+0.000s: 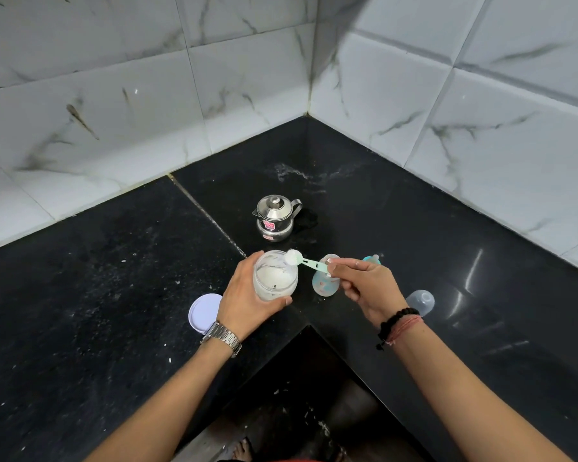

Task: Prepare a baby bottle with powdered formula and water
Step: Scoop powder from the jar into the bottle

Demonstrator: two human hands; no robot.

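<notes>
Holding a clear jar (275, 276) of white powder at frame centre, the left hand (247, 303) wraps it; the right hand (364, 288) pinches a green scoop (306, 260) heaped with powder over its mouth, beside the open baby bottle (324, 284) on the worktop (114, 278).

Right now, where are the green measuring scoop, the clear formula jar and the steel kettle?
green plastic measuring scoop (309, 262), head view, on its handle.
clear plastic formula jar (274, 278), head view, on the powder-filled body.
small lidded steel kettle (274, 215), head view, on its side wall.
</notes>
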